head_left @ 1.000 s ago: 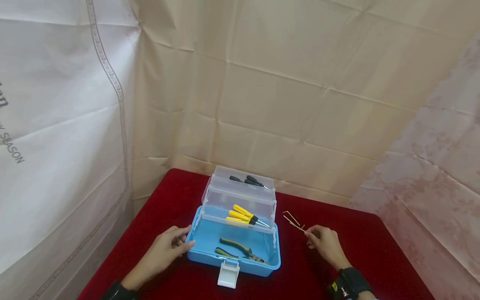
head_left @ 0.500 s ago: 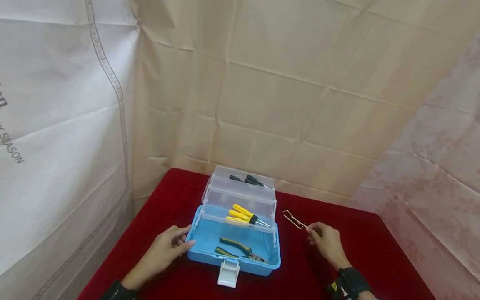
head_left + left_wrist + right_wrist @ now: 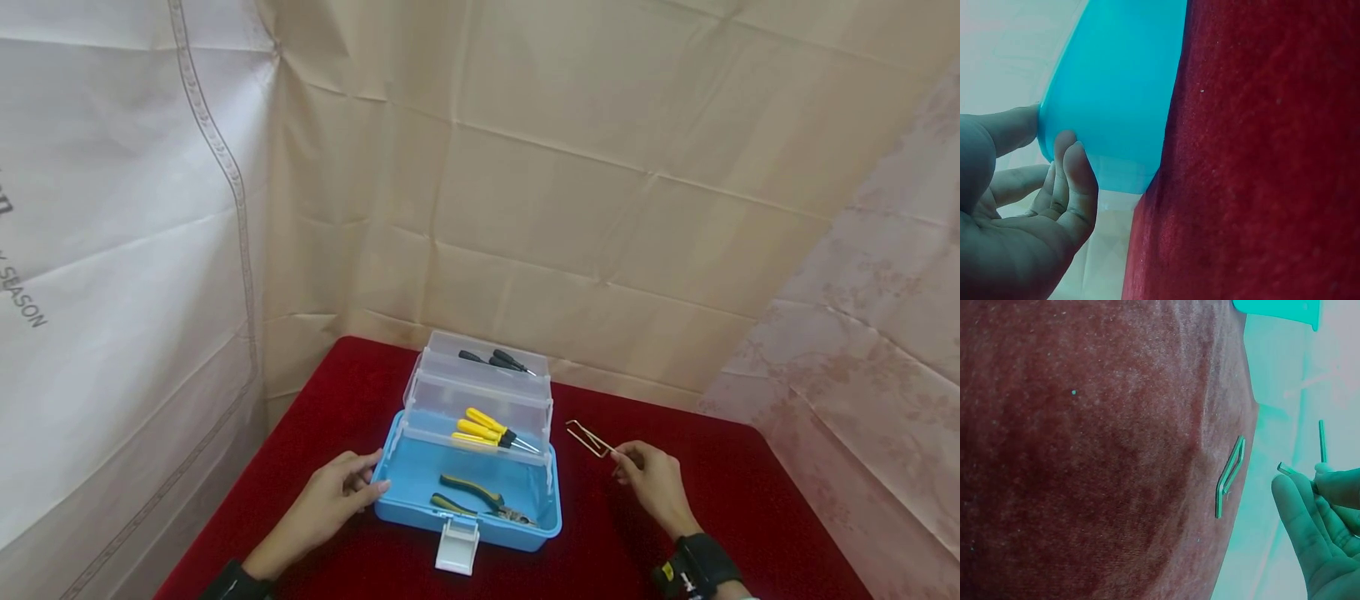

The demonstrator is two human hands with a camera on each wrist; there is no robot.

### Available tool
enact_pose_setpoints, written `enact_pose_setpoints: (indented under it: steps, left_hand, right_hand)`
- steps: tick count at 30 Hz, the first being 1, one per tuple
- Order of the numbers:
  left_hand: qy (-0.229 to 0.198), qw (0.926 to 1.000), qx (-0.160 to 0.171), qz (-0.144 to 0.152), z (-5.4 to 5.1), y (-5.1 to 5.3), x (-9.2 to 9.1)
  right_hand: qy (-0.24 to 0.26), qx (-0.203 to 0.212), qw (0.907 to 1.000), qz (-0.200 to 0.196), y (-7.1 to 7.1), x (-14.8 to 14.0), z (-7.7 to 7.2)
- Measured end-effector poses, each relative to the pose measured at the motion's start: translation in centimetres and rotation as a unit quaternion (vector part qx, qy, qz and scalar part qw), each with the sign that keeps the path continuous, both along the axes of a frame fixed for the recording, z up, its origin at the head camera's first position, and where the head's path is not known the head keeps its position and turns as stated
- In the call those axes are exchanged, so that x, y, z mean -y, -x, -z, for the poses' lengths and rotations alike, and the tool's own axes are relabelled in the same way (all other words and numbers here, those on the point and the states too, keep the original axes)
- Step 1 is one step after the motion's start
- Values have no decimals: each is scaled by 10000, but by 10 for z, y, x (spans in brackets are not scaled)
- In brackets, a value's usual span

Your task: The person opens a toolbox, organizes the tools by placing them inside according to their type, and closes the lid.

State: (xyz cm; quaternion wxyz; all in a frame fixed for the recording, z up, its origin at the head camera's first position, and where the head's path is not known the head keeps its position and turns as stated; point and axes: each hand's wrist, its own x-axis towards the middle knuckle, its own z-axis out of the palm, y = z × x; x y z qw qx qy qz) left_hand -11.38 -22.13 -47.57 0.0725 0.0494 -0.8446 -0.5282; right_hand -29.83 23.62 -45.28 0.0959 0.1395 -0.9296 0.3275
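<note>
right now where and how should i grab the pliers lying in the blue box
Take the pliers across both handles, close to where they meet; they splay apart toward the left of the blue box, so holding further out would likely be awkward. Come from above and the front side, since the clear trays rise behind them.

Box [image 3: 412, 479] is showing blue, its latch [image 3: 457, 548] white; front screwdrivers [image 3: 477, 429] are wearing yellow and black, rear screwdrivers [image 3: 508, 361] black; pliers [image 3: 472, 487] are mixing yellow and dark green; hex keys [image 3: 595, 435] are gleaming brassy; cloth [image 3: 735, 500] is glowing red, the right sheet [image 3: 862, 317] showing pink flowers
</note>
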Motion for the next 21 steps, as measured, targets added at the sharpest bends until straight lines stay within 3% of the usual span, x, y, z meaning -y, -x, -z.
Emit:
enact_pose_setpoints:
  steps: [21]
  left_hand:
    - [25,10000,-59,67,0,-2,1]
  right_hand:
    - [166,-477,9987,9,-2,5,0]
